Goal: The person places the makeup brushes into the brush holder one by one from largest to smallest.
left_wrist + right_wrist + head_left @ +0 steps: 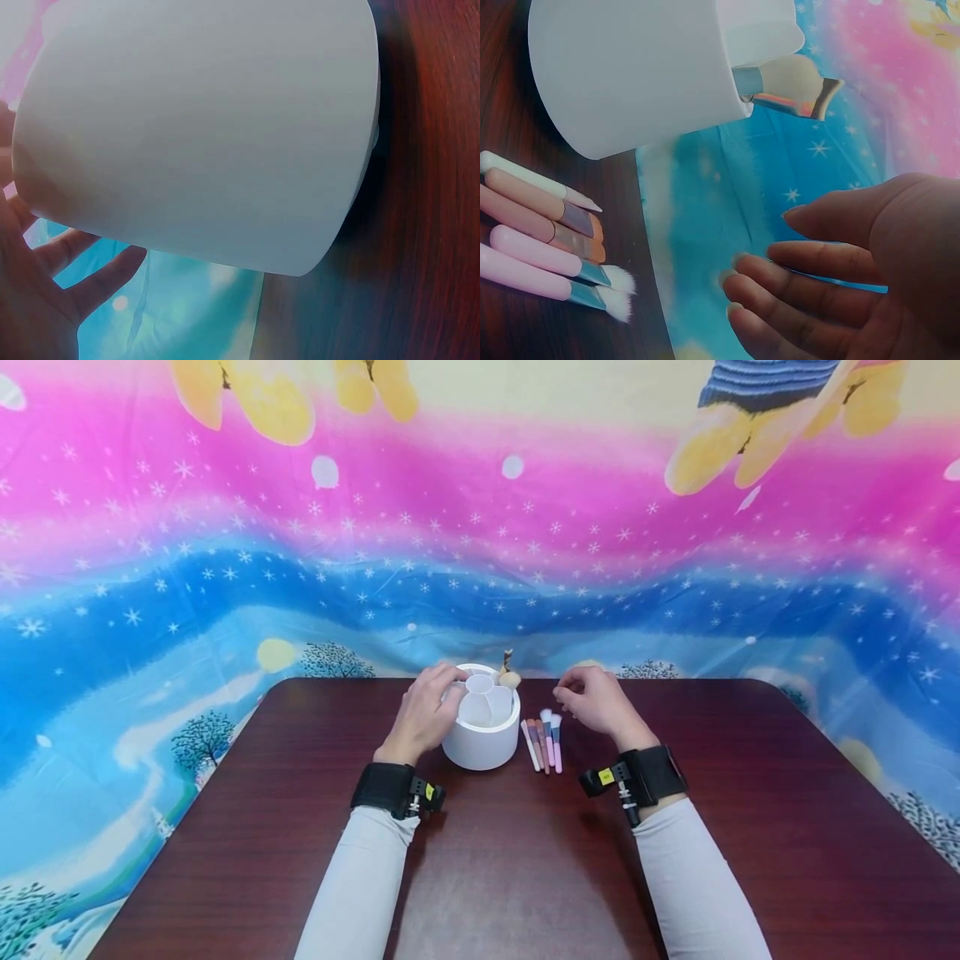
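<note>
A round white makeup brush holder (pixel 480 747) with inner dividers stands on the table. My left hand (pixel 427 706) grips its left rim; in the left wrist view some fingers (pixel 112 281) spread beside the wall, and the grip at the rim is partly hidden. Two makeup brushes (pixel 791 82) stand in the holder at its right side, bristles up. To the right of the holder lie several makeup brushes (pixel 532 274) side by side, with pink, brownish and white handles. My right hand (pixel 596 700) hovers beyond and right of them, fingers loosely bent, holding nothing.
The dark reddish-brown table (pixel 495 877) spreads around the holder, its far edge just behind it. A colourful printed cloth (pixel 480 552) hangs behind the table. Each wrist wears a black strap (pixel 382 787) with a small camera.
</note>
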Available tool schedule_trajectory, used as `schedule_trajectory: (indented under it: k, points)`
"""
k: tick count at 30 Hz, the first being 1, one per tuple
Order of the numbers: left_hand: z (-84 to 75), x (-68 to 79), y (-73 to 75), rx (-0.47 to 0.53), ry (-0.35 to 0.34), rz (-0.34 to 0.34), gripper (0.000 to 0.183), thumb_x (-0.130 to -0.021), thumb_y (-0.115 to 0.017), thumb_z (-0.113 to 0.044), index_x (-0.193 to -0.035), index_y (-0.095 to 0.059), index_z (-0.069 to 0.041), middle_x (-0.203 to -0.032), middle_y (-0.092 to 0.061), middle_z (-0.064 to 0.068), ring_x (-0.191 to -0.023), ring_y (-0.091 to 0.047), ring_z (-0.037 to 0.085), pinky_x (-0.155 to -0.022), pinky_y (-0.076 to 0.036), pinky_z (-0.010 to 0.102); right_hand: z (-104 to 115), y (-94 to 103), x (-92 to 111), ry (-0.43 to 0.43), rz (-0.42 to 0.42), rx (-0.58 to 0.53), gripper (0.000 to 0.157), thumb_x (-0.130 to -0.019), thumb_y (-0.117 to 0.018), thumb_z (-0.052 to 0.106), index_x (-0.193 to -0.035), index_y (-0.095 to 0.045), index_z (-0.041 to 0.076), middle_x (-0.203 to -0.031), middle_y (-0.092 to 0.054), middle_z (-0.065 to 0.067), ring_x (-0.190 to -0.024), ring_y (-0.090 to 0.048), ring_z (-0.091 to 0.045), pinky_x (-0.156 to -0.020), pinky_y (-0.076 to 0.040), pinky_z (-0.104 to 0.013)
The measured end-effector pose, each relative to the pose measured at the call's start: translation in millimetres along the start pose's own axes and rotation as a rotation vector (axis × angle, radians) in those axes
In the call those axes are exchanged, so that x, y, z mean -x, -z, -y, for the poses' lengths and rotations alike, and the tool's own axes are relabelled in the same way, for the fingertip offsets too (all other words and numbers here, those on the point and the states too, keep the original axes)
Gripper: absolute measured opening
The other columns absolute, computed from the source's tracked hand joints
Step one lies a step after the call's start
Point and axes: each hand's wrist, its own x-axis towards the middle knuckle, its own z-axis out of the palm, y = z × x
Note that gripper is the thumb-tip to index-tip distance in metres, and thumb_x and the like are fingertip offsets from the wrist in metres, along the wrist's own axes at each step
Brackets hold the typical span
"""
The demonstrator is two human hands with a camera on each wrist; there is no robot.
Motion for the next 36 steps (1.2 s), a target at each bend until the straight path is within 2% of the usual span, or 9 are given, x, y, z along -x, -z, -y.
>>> schedule_trajectory:
  k: [6,10,15,19,24,28,30,32,36]
  points:
    - [1.0,-2.2,-0.4,0.002,0.003,-0.028,0.025,-0.089,-0.044,-0.022,-0.103,-0.065,-0.021,-0.110,-0.060,-0.007,-0.107,-0.047,0.013,-0.086,-0.043,0.044,-7,-3.2,-2,-0.038,0.055,0.114,0.017,-0.089,-0.060,0.019,-0.099,-0.064,0.005,-0.091,-0.063,-0.009,-0.076,-0.058,-0.021,-0.069,-0.049,-0.039]
    - [-0.7,-2.8,1.6,-0.001,0.013,-0.042,0.021,-0.087,-0.050,-0.022,-0.099,-0.066,-0.020,-0.106,-0.062,-0.006,-0.103,-0.048,0.013,-0.084,-0.044,0.043,-14,-10.1,-2,-0.085,0.187,0.226,0.017,-0.087,-0.062,0.019,-0.096,-0.065,0.004,-0.085,-0.063,-0.008,-0.074,-0.056,-0.020,-0.068,-0.048,-0.038]
    - [-2.3,-1.9,1.8,-0.028,0.041,-0.045,0.017,-0.083,-0.054,-0.025,-0.095,-0.066,-0.022,-0.104,-0.062,-0.007,-0.099,-0.048,0.012,-0.078,-0.045,0.043,-17,-21.7,0,-0.134,0.316,0.283,0.014,-0.086,-0.063,0.020,-0.080,-0.065,0.007,-0.068,-0.056,-0.003,-0.061,-0.050,-0.019,-0.055,-0.041,-0.032]
    - [-2.9,-1.9,0.7,-0.036,0.037,-0.051,0.015,-0.081,-0.057,-0.024,-0.094,-0.065,-0.023,-0.102,-0.061,-0.008,-0.094,-0.047,0.012,-0.072,-0.045,0.042,-16,-26.8,2,-0.176,0.332,0.310,0.018,-0.085,-0.065,0.020,-0.074,-0.062,0.006,-0.061,-0.047,-0.002,-0.056,-0.046,-0.019,-0.052,-0.037,-0.031]
    - [-1.9,-1.6,-0.8,0.002,0.029,-0.035,0.028,-0.080,-0.060,-0.018,-0.107,-0.060,-0.022,-0.102,-0.054,-0.001,-0.092,-0.044,0.015,-0.067,-0.044,0.042,-16,-30.4,2,-0.210,0.350,0.324,0.015,-0.083,-0.067,0.019,-0.080,-0.060,0.006,-0.070,-0.052,-0.006,-0.063,-0.049,-0.020,-0.055,-0.039,-0.033]
    - [-2.3,-3.2,-2.4,0.040,0.007,-0.018,0.052,-0.078,-0.060,-0.008,-0.127,-0.052,-0.024,-0.124,-0.047,0.000,-0.110,-0.043,0.015,-0.083,-0.044,0.045,-17,-30.7,2,-0.228,0.355,0.324,0.015,-0.083,-0.067,0.017,-0.086,-0.058,0.005,-0.077,-0.056,-0.009,-0.066,-0.051,-0.021,-0.057,-0.042,-0.034]
    - [-2.9,-4.3,-3.6,0.050,-0.021,0.001,0.058,-0.077,-0.057,-0.005,-0.132,-0.050,-0.023,-0.134,-0.043,-0.002,-0.121,-0.037,0.014,-0.093,-0.039,0.046,-17,-30.5,2,-0.237,0.358,0.322,0.016,-0.083,-0.067,0.016,-0.088,-0.057,0.004,-0.079,-0.056,-0.009,-0.067,-0.052,-0.022,-0.057,-0.042,-0.034]
    - [-3.1,-5.0,-5.0,0.061,-0.046,0.019,0.056,-0.077,-0.054,-0.004,-0.130,-0.052,-0.021,-0.135,-0.044,-0.004,-0.125,-0.034,0.012,-0.097,-0.036,0.046,-17,-30.0,2,-0.239,0.362,0.318,0.016,-0.083,-0.066,0.015,-0.090,-0.056,0.004,-0.080,-0.056,-0.010,-0.067,-0.052,-0.022,-0.057,-0.042,-0.034]
    - [-3.3,-4.8,-7.1,0.062,-0.051,0.032,0.044,-0.078,-0.052,-0.007,-0.120,-0.059,-0.016,-0.126,-0.051,-0.004,-0.120,-0.038,0.012,-0.095,-0.038,0.044,-18,-29.9,2,-0.233,0.372,0.327,0.012,-0.083,-0.064,0.012,-0.088,-0.056,0.004,-0.077,-0.054,-0.009,-0.064,-0.051,-0.021,-0.055,-0.041,-0.033]
